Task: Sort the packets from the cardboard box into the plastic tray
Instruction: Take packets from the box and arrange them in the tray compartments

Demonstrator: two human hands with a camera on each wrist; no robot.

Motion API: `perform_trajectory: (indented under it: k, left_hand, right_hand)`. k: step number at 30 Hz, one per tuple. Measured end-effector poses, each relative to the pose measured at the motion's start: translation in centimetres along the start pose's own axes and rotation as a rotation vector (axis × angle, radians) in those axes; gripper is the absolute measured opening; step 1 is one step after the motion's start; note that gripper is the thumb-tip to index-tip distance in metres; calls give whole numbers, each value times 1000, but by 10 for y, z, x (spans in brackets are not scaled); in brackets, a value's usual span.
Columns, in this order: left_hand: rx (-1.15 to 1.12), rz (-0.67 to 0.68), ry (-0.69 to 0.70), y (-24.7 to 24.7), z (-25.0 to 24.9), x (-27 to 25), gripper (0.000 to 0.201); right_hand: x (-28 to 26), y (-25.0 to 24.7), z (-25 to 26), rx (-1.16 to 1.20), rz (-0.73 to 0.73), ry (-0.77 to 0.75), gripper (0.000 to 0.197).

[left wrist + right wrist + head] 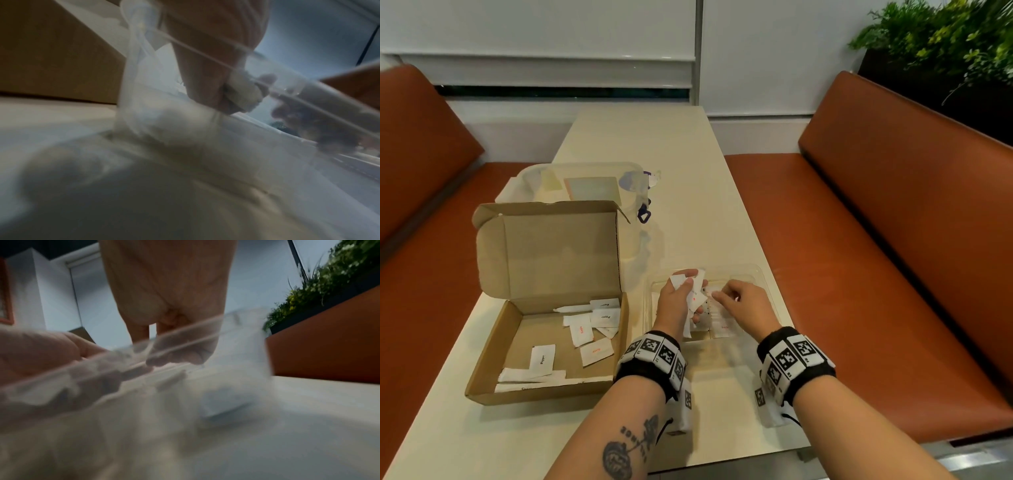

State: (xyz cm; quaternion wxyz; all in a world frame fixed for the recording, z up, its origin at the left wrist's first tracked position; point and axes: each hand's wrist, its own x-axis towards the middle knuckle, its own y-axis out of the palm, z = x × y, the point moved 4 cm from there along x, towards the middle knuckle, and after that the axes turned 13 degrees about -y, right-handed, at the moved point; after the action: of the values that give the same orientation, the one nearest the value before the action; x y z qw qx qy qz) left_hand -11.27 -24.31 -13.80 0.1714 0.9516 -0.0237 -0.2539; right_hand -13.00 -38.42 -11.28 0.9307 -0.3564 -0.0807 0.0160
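Observation:
An open cardboard box (482, 373) sits at the table's left with several white packets (582, 334) loose inside. To its right stands the clear plastic tray (758, 275), and some packets (722, 327) lie in it. My left hand (678, 301) hovers over the tray's left part and grips a bunch of white packets (697, 291). The left wrist view shows the left hand (209, 78) gripping that bunch (244, 92) behind the tray rim (205, 54). My right hand (739, 299), fingers curled, pinches one packet at the edge of the bunch. In the blurred right wrist view, the right hand (170, 301) reaches down behind the tray rim (185, 335).
A clear lidded plastic container (585, 185) with blue clips stands behind the cardboard box. Orange benches (893, 240) flank the cream table (654, 144) on both sides. A planter with green leaves (945, 41) is at the far right. The box lid stands raised.

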Motion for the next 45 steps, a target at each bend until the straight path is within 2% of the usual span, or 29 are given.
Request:
perform_trajectory:
  k: [2,5,8,16,21,23,26,29,32,35,38,41,43,44,45]
  left_hand:
    - [25,0,9,1,0,0,20]
    - [25,-4,11,2,2,0,18]
    - [20,-30,31,1,0,1,16]
    - [96,-119,72,-4,-1,1,15]
    - [147,-72,116,-1,-1,-3,6]
    - [178,-57,134,1,-1,-3,10]
    - [179,-76,142,0,-1,-1,17]
    - [160,-74,144,-1,-2,0,18]
    - [171,-67,142,0,-1,0,19]
    - [221,-55,152,1,0,0,22]
    - [213,-92,165,-2,-1,2,22]
    - [207,-110,163,-4,0,3,21]
    - [247,-82,163,-2,1,3,22]
    - [259,-66,164,-1,2,2,24]
    - [259,-59,163,0,2,2,24]
  right_hand:
    - [2,4,9,136,-11,26,37]
    - [5,11,19,259,5,49,30]
    - [7,10,20,318,-43,66,29]
    - [8,-3,10,357,-179,114,13]
    - [7,-14,6,356,-231,106,9]
    - [5,-17,3,344,-249,125,10]
    - [3,-13,4,398,-142,149,12]
    - [3,-7,7,325,-4,124,15]
    - [5,-9,7,351,-119,156,3]
    - [4,-10,4,528,-227,212,14]
    - [4,-7,3,482,-143,220,23]
    - [4,-6,7,424,-55,189,14]
    - [7,-10,11,318,-53,109,36]
    - [9,-12,14,282,-44,76,40]
    - [10,-13,17,265,-25,47,35]
